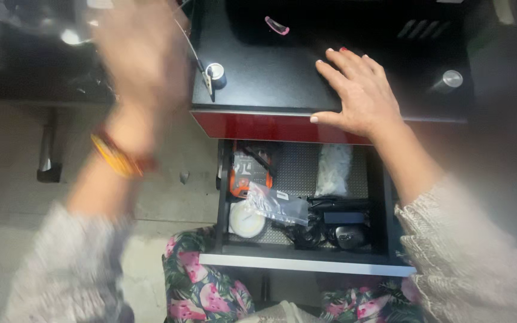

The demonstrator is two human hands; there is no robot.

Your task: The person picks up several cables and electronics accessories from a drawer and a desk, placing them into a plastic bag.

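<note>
- Your left hand [142, 51] is raised at about 10 o'clock in the view, too blurred to tell whether the fingers are spread or together; it holds nothing you can make out. An orange and red bracelet [118, 157] sits on that wrist.
- Just right of that hand, a small silver cylinder [216, 75] stands upright on the black cabinet top [258, 84], with a thin cable beside it. A pink clip [276, 25] lies at 12 o'clock from it.
- The open drawer [306, 263] sits below the red front edge of the top, pulled out towards you, its long axis running from 9 to 3 o'clock.
- In the drawer, from the left: an orange and black tool [248, 170] with its long axis from 12 to 6 o'clock; a round white disc [245, 220] at 6 o'clock from it; a clear plastic bag [277, 203] lying slanted over both; a white packet of small pieces [333, 168] at the back; a black adapter with tangled cables [330, 218] in front; a dark computer mouse [349, 237] near the front rail.
- Your right hand [360, 90] lies flat on the cabinet top, palm down, fingers slightly spread and pointing towards 11 o'clock, holding nothing.
- A second silver cylinder [451, 79] stands at 3 o'clock from that hand, well apart.
</note>
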